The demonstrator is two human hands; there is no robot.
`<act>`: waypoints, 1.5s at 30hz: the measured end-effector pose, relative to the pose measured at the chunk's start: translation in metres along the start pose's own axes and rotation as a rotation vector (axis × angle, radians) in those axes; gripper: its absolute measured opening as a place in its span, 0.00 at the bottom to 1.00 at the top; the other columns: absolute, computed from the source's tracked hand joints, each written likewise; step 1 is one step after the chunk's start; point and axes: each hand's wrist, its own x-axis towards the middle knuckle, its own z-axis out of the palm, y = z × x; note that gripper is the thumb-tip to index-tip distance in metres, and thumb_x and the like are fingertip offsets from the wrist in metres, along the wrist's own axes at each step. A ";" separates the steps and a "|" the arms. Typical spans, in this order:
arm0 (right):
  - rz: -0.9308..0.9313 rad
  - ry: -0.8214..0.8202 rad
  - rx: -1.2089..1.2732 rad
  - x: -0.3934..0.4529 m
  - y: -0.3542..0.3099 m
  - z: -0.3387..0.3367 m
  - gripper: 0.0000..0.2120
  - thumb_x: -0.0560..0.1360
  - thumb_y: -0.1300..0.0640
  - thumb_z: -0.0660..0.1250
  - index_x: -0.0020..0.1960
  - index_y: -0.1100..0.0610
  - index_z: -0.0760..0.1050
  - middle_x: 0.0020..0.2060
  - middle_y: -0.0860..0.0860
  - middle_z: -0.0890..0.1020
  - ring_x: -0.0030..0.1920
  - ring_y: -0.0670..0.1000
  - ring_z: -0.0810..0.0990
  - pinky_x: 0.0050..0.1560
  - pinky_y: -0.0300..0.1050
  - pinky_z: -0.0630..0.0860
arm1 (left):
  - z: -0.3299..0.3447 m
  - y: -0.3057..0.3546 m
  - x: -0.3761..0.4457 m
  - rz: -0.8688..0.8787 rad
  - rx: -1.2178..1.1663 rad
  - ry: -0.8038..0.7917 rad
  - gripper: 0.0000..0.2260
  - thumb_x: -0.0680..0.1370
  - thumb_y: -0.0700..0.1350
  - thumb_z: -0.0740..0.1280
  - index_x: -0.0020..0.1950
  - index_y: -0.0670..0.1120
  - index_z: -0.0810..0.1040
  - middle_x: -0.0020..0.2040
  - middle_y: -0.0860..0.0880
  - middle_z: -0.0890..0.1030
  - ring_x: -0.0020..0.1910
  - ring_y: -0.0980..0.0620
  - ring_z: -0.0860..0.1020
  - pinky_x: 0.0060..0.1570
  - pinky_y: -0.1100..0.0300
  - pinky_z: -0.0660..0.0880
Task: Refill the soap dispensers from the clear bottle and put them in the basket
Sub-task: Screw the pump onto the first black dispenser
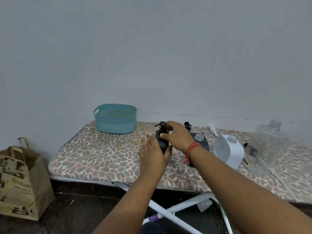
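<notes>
Board cover (104, 159): cloth, matt, animal-spot print. Board frame and legs (179, 208): painted metal tube, white, smooth. Basket (115, 118) at far left end of board: teal plastic, matt, moulded weave texture. Black dispenser (163, 141) near board centre: matt finish, smooth; material n/d. Clear bottle (268, 146) at right end: transparent plastic, glossy. White dispenser (228, 152): smooth, part translucent. Bag (20, 183) on floor: brown paper, matt, printed.

Ironing board (104, 154): padded cover in a grey, pink and cream leopard print, on crossed white metal legs (179, 206), set against the wall. Wall (152, 48): plain pale blue-grey. Paper bag (22, 181): brown with dark print, handled, standing on the dark floor (70, 208) left of the board.
</notes>
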 end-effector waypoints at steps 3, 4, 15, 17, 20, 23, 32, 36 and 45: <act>0.036 0.012 0.002 0.004 -0.001 -0.005 0.12 0.70 0.53 0.77 0.45 0.54 0.75 0.44 0.49 0.81 0.45 0.50 0.78 0.45 0.46 0.74 | 0.002 0.000 -0.001 -0.012 -0.004 0.002 0.34 0.81 0.59 0.63 0.80 0.43 0.56 0.83 0.41 0.53 0.82 0.42 0.46 0.78 0.38 0.50; 0.048 0.026 0.024 0.005 -0.001 -0.002 0.15 0.69 0.52 0.78 0.43 0.52 0.72 0.41 0.48 0.79 0.42 0.49 0.76 0.42 0.45 0.73 | 0.002 0.000 -0.001 -0.017 -0.005 -0.002 0.35 0.81 0.59 0.63 0.80 0.43 0.55 0.83 0.41 0.51 0.82 0.42 0.45 0.78 0.39 0.49; 0.012 -0.083 0.111 0.002 -0.003 -0.006 0.12 0.73 0.55 0.75 0.55 0.52 0.77 0.51 0.46 0.80 0.50 0.44 0.78 0.48 0.34 0.72 | 0.002 0.000 0.000 -0.023 0.016 -0.001 0.36 0.81 0.61 0.62 0.81 0.45 0.53 0.83 0.41 0.48 0.82 0.42 0.44 0.78 0.40 0.45; 0.015 -0.120 0.099 0.004 -0.003 -0.011 0.10 0.74 0.59 0.74 0.54 0.57 0.80 0.51 0.51 0.83 0.53 0.51 0.81 0.53 0.43 0.76 | 0.002 0.000 -0.001 -0.024 0.013 -0.004 0.35 0.81 0.62 0.61 0.81 0.45 0.54 0.83 0.41 0.48 0.82 0.42 0.44 0.78 0.40 0.45; 0.042 -0.051 0.061 0.004 -0.005 -0.007 0.11 0.71 0.56 0.77 0.47 0.60 0.77 0.40 0.49 0.80 0.43 0.50 0.78 0.44 0.44 0.74 | 0.002 0.000 -0.001 -0.027 0.017 -0.010 0.35 0.81 0.62 0.61 0.81 0.45 0.54 0.84 0.43 0.49 0.82 0.42 0.43 0.78 0.39 0.45; 0.075 0.024 0.048 0.004 -0.005 0.004 0.16 0.69 0.51 0.79 0.42 0.54 0.71 0.37 0.47 0.76 0.39 0.47 0.74 0.42 0.44 0.73 | 0.000 -0.001 0.000 -0.032 0.024 -0.024 0.36 0.81 0.61 0.62 0.81 0.44 0.52 0.84 0.45 0.49 0.82 0.42 0.42 0.79 0.40 0.43; 0.098 0.102 0.023 -0.002 -0.002 0.017 0.14 0.74 0.49 0.74 0.51 0.54 0.73 0.54 0.51 0.75 0.55 0.52 0.74 0.57 0.46 0.73 | -0.001 0.000 -0.001 -0.018 0.007 -0.034 0.36 0.81 0.58 0.64 0.82 0.45 0.50 0.84 0.44 0.48 0.82 0.41 0.42 0.78 0.39 0.42; 0.060 -0.076 0.182 -0.002 -0.001 -0.003 0.05 0.77 0.57 0.71 0.53 0.53 0.79 0.53 0.46 0.78 0.52 0.44 0.76 0.44 0.28 0.69 | 0.000 0.003 -0.002 -0.024 0.008 -0.023 0.36 0.81 0.62 0.61 0.81 0.43 0.52 0.84 0.44 0.48 0.82 0.41 0.43 0.78 0.39 0.44; 0.099 0.196 0.050 -0.002 0.004 0.026 0.13 0.72 0.48 0.75 0.46 0.50 0.71 0.46 0.48 0.75 0.46 0.48 0.74 0.44 0.37 0.68 | 0.002 0.000 0.001 -0.028 0.003 -0.022 0.35 0.81 0.52 0.66 0.81 0.45 0.51 0.84 0.44 0.48 0.82 0.42 0.42 0.79 0.40 0.42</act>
